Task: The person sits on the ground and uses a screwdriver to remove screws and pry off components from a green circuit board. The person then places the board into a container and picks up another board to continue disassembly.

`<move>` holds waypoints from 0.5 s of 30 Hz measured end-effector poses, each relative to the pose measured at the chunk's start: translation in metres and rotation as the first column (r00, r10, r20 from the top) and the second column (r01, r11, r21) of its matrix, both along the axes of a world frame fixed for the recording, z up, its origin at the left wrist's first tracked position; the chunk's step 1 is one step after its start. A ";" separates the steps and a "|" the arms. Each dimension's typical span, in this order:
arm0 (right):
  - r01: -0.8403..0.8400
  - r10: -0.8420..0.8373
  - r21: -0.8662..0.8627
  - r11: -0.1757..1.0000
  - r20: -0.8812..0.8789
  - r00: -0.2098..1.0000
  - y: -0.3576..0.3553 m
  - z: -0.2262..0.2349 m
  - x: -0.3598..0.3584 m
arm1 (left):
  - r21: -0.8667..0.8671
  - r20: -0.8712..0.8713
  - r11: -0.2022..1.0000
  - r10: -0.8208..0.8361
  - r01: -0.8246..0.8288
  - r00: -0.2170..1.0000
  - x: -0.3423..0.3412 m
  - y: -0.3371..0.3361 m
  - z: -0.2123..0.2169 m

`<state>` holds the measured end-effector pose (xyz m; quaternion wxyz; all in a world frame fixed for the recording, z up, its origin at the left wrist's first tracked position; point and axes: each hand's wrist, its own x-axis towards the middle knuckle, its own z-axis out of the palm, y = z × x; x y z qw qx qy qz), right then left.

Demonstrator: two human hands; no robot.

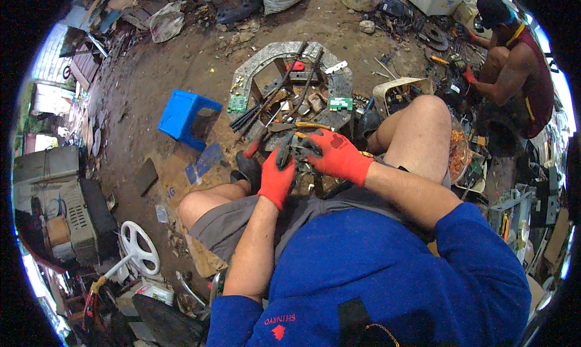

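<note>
Both my hands wear red gloves with dark fingers and meet above my lap. My left hand (277, 180) is closed around a small greyish piece, too covered by the fingers to name. Close against it, my right hand (340, 158) is closed too, with a short yellow bit (299, 135) showing at its fingertips; its kind is unclear. Just beyond the hands stands a grey speckled, U-shaped bench (249, 74). A yellow-handled tool (313, 125) lies on its near side. Green circuit boards (341, 104) rest on both its arms, and its hollow holds metal scraps, dark rods and a red piece (295, 66).
A blue plastic stool (181, 118) stands left of the bench. At right, a co-worker (514, 74) crouches among scrap. Beside my right knee are a cream bin (387, 92) and a bowl of orange bits (458, 150). A white wheel (139, 248) lies at lower left.
</note>
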<state>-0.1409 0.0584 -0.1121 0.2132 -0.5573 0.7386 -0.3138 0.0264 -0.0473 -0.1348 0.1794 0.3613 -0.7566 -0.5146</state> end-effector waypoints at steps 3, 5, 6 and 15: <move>0.010 -0.010 -0.004 1.000 0.014 1.000 0.000 -0.003 0.002 | -0.001 0.002 1.000 -0.006 0.006 1.000 -0.001 0.000 0.000; 0.018 -0.018 0.003 1.000 -0.007 1.000 0.000 -0.006 0.001 | -0.010 -0.002 1.000 -0.015 0.015 1.000 0.000 0.000 -0.002; 0.020 -0.020 -0.001 1.000 0.000 1.000 -0.001 -0.006 -0.001 | -0.015 -0.004 1.000 -0.019 0.019 1.000 0.001 -0.001 -0.004; 0.042 -0.043 0.015 0.999 0.054 0.998 -0.002 0.000 -0.003 | 0.013 -0.043 1.000 -0.010 0.010 0.999 -0.002 0.001 -0.004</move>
